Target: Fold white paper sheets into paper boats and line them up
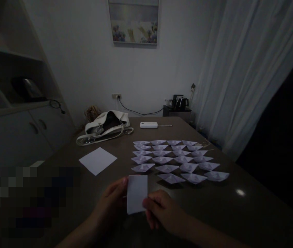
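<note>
A folded white sheet of paper (pixel 137 193), narrow and rectangular, is held up over the near part of the table between both my hands. My left hand (pixel 111 196) grips its left edge, with the fingers partly hidden behind the paper. The lower right edge is pinched between the thumb and fingers of my right hand (pixel 163 210). Just beyond stand several folded paper boats (pixel 171 178) in rows on the table. To the left lies a flat stack or sheet of white paper (pixel 98 161), turned like a diamond.
On the dark table (pixel 89 193), a white handbag (pixel 107 125) lies at the far left. A white power bank (pixel 149 125) with a short cable is at the back. A cabinet (pixel 32 127) stands left, a curtain (pixel 221 75) hangs right, and a blurred patch covers the lower left.
</note>
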The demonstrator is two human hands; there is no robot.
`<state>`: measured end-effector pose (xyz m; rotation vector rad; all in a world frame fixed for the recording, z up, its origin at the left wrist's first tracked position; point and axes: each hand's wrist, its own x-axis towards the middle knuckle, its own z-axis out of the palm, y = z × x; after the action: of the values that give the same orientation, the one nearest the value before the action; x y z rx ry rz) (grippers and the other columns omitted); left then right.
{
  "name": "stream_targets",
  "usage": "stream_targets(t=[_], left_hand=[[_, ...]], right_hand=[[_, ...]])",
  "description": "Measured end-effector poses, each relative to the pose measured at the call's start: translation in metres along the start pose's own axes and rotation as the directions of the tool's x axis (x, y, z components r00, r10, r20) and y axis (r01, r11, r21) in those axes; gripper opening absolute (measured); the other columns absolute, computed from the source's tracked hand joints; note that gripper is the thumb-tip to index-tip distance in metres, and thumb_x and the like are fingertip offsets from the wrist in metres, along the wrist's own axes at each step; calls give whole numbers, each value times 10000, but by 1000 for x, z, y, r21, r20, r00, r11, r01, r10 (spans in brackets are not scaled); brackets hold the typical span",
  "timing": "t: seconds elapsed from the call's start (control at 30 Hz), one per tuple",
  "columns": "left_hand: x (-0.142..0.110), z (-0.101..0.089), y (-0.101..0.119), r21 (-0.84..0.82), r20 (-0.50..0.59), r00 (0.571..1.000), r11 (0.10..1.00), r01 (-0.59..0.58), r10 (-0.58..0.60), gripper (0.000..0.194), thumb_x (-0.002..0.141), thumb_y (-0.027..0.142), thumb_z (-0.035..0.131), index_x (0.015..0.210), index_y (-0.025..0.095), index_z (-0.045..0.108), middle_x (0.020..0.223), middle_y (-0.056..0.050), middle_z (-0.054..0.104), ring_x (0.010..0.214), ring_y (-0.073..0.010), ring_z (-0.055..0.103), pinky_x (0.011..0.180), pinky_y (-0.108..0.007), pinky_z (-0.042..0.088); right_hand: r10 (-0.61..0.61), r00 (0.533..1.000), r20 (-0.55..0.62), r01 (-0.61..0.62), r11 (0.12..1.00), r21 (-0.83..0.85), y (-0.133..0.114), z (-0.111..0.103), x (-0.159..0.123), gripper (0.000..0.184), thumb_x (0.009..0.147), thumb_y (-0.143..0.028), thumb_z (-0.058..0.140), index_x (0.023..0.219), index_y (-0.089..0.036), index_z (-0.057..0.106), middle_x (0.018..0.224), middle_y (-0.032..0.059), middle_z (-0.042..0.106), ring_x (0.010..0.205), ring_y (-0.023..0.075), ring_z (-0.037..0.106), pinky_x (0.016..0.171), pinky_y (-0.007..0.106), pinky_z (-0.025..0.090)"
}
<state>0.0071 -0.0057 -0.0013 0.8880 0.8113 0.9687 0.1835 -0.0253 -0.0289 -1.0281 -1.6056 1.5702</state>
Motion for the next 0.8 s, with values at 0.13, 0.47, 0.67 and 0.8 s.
stream_targets(t=[0.13, 0.47, 0.67, 0.8], left_hand=[[-3, 0, 4, -98, 179, 983, 994, 48, -29, 602, 694, 495, 766, 1215, 233, 616, 1017, -103, 718, 892, -247, 659, 781, -325, 500], [-3, -1, -2, 349, 101, 990, 928, -131, 101, 490, 806, 562, 606, 1149, 212, 615, 1072, -82, 711, 946, -260, 653, 790, -321, 502], [2, -3, -6, 555, 208, 967, 796, -241, 148, 353, 870, 451, 557, 1124, 213, 618, 1129, -63, 696, 1071, -249, 611, 886, -302, 480], [-1, 1, -4, 615, 232, 962, 744, -261, 146, 317, 905, 410, 502, 1104, 201, 634, 1092, -58, 701, 1071, -248, 606, 914, -304, 458]], right_hand=[[2, 977, 215, -27, 993, 115, -4, -1, -4, 644, 735, -769, 480, 599, -140, 519, 517, -17, 528, 404, 59, 462, 400, 162, 357], [-134, 972, -194, 119, 989, -83, -20, -10, -9, 404, 896, -533, 479, 1092, -182, 519, 908, 51, 605, 565, 86, 537, 453, 181, 402], [-291, 941, -171, 202, 892, -404, -29, -11, -12, 340, 813, -321, 657, 1120, -248, 529, 868, -9, 573, 672, 112, 529, 558, 206, 422], [-278, 941, -194, 170, 882, -440, -25, -8, -12, 160, 852, -313, 595, 960, -202, 556, 815, -9, 587, 631, 106, 531, 540, 203, 406]])
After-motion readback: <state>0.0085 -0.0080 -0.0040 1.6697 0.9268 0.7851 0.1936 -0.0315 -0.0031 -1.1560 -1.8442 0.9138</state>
